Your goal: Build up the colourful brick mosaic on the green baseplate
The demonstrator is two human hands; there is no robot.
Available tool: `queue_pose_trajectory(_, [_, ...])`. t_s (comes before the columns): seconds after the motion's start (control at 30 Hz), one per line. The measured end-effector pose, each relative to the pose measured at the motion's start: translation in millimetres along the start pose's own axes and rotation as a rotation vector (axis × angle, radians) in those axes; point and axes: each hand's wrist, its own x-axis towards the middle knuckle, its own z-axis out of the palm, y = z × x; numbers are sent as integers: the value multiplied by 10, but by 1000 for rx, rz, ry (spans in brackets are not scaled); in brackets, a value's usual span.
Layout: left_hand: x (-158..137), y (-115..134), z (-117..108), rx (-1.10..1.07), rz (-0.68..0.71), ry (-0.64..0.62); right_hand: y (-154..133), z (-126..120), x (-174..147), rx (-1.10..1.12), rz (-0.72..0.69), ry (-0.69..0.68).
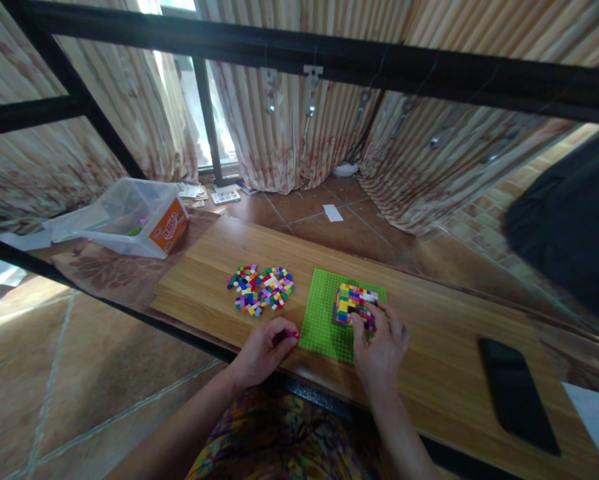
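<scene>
A green studded baseplate [319,313] lies on the wooden board, bearing a small block-shaped build of many-coloured toy bricks [349,300]. My right hand [382,340] reaches over the near right side of this build, thumb and fingers bent against its top. Whether a loose brick is between those fingertips is hidden. At the baseplate's left corner, my left hand [269,347] is closed, pinching a small red or pink brick [293,335] between thumb and forefinger. Beyond it lies a loose pile of small coloured bricks [262,288].
A clear plastic box [129,217] with an orange label stands at the far left. A black phone [518,393] lies on the right of the wooden board [444,333]. Black metal bars [229,33] cross above, with striped curtains [299,127] behind.
</scene>
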Motion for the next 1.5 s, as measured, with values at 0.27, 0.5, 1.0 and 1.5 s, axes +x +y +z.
queue_pose_trajectory(0.27, [-10, 17, 2, 5, -20, -2, -7, 92, -53, 134, 85, 3])
queue_pose_trajectory(0.5, [-8, -11, -3, -5, -14, 18, -21, 74, -21, 156, 104, -17])
queue_pose_trajectory(1.0, [-11, -136, 33, -414, -79, 39, -823, -17, -384, 634, 180, -514])
queue_pose_trajectory(1.5, [8, -57, -69, -427, -63, -42, -832, 61, -298, 749, 216, -619])
